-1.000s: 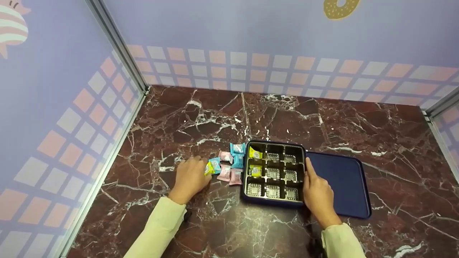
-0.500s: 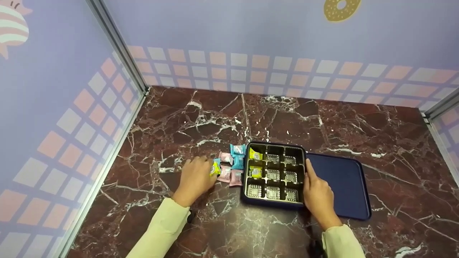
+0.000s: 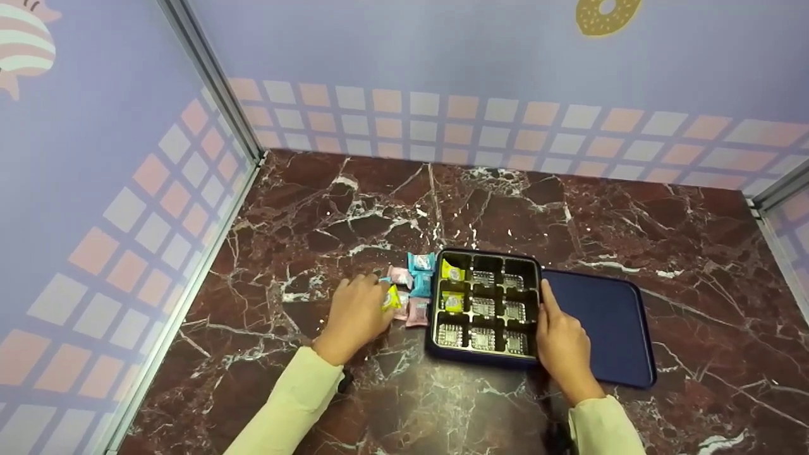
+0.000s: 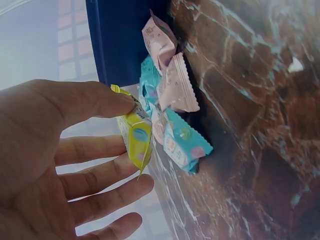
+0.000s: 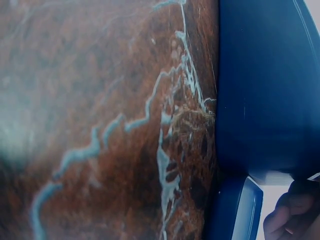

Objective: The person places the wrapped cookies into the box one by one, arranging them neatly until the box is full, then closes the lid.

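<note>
With my left hand (image 3: 358,311) I pinch a yellow-wrapped candy (image 4: 136,134) between thumb and fingers, beside the pink candies (image 3: 418,312) and blue candies (image 3: 421,284) left of the nine-compartment box (image 3: 483,356). My right hand (image 3: 562,344) touches the box's right side, near the navy lid (image 3: 613,328); whether it grips, I cannot tell.

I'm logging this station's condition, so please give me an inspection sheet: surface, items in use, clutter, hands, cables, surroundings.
Surface: dark red, white-veined tabletop.
Items in use: dark blue nine-compartment box, two yellow wrapped candies in its left column; blue candies and pink candies left of it; dark blue lid to its right.
Clutter: white flecks; whether all are loose or some are marbling, cannot tell.
Hands: left hand pinches a third yellow candy; right hand rests against the box's right side.
Cables: nothing seen.
Surroundings: lilac wall panels with pink and white squares.
</note>
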The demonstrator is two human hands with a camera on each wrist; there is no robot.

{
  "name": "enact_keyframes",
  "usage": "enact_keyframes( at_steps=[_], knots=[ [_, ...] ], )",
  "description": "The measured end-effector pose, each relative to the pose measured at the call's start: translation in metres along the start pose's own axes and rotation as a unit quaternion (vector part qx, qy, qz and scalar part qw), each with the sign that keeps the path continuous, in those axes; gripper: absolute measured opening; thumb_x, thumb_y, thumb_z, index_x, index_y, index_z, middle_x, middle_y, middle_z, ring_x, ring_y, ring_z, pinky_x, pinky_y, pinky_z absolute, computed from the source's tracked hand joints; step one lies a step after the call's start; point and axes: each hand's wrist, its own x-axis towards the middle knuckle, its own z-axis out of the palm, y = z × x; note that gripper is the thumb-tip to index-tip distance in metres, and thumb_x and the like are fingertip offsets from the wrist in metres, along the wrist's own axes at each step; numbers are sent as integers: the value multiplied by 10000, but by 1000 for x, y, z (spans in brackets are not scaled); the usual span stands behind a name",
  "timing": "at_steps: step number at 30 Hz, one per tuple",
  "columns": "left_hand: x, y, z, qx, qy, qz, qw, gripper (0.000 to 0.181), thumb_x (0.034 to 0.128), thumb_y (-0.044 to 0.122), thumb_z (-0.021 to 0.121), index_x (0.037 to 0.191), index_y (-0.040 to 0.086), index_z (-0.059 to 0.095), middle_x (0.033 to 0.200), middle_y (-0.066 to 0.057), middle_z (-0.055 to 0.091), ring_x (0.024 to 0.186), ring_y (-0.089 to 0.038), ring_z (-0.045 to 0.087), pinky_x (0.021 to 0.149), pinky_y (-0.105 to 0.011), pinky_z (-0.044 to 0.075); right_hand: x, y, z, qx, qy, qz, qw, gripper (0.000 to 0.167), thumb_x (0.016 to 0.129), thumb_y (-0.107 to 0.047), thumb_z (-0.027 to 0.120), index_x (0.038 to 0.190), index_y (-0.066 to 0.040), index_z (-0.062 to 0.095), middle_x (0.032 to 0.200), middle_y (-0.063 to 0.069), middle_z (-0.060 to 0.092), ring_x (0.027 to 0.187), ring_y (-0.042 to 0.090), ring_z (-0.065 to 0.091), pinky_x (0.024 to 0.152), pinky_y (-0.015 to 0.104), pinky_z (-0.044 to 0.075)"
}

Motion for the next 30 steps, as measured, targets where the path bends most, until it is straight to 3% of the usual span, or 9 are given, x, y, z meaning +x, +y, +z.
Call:
enact_keyframes(
  at_steps=[11, 21, 30],
  knots=[
    [3, 10, -3, -97, 101, 190, 9997, 317, 760, 328, 759, 958, 85, 710, 914, -95, 695, 850, -278, 641, 757, -420, 487, 2, 0, -1, 15, -102, 53, 9999, 474, 1031, -252, 372, 1502, -213, 342, 917, 314, 661, 762, 495, 639, 625, 600, 488],
    [5, 25, -9, -164, -115, 327, 9993, 362, 755, 382, 784, 993, 120, 710, 955, -55, 692, 855, -243, 630, 760, -382, 476, 2, 0, -1, -21, -76, 20, 10000, 474, 1029, -240, 378, 1500, -206, 347, 882, 305, 658, 744, 495, 634, 607, 602, 480],
    [6, 33, -8, 9, -74, 583, 9983, 260, 751, 344, 769, 888, 138, 689, 860, -21, 657, 822, -210, 617, 720, -375, 476, 0, 0, 0, 4, -35, 14, 10000, 473, 1026, -239, 384, 1497, -205, 354, 893, 308, 660, 759, 503, 635, 611, 610, 478]
  ],
)
